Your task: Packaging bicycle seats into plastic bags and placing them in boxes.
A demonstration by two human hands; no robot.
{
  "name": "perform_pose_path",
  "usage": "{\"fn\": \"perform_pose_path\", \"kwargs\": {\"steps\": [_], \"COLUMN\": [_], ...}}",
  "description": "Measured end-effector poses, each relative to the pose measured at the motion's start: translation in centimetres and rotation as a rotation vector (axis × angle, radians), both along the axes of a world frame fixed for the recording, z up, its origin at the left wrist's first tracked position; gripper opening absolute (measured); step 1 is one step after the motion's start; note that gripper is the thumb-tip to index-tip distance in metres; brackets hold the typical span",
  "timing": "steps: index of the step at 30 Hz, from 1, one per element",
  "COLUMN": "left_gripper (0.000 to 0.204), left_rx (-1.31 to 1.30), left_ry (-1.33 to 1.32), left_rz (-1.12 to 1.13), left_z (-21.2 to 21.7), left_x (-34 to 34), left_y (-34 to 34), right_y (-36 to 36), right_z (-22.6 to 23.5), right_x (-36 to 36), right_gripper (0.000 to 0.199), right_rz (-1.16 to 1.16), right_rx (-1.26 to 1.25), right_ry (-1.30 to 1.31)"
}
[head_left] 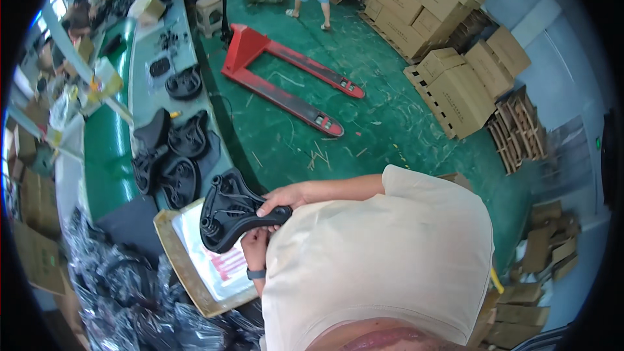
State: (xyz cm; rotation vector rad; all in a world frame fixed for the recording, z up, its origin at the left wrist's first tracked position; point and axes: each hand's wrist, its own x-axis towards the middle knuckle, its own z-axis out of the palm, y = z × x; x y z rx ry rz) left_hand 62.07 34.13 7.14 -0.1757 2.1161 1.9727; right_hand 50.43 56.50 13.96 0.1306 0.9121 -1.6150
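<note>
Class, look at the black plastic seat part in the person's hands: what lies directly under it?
Under the black plastic seat part lies a wooden-framed board with a glossy white and red sheet. The sheet's upper portion is covered.

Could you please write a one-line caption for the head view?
Both hands, left hand and right hand, grip a black plastic part over a workbench.

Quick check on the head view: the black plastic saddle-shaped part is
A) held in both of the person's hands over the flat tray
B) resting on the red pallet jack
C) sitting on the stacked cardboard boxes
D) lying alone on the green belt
A: the right hand grips the rear edge of the black saddle-shaped part from above and the left hand supports it from below, over the tan-rimmed tray.
</note>
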Motion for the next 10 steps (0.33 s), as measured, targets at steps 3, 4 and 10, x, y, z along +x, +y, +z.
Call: {"fn": "perform_pose_path", "kwargs": {"steps": [3,4,10], "left_gripper": [0.016,0.016,0.031], "left_rx": [0.334,0.339,1.494], "left_ry": [-0.085,-0.102,0.072], "left_rz": [0.083,0.101,0.649], "left_z": [-1.4,-1.1,-8.1], "left_x": [0.4,0.7,3.5], "left_y": [-0.2,-0.3,-8.9], "right_y": [-1.1,-1.0,-0.6], "right_z": [-0.1,-0.2,-3.5], "right_x": [-0.4,-0.7,-1.8], "right_gripper": [0.044,0.043,0.076], "right_rz": [-0.022,-0.020,-0.133], "right_rx": [0.039,0.049,-0.117], "right_ry": [-0.068,-0.099,-0.182]}}
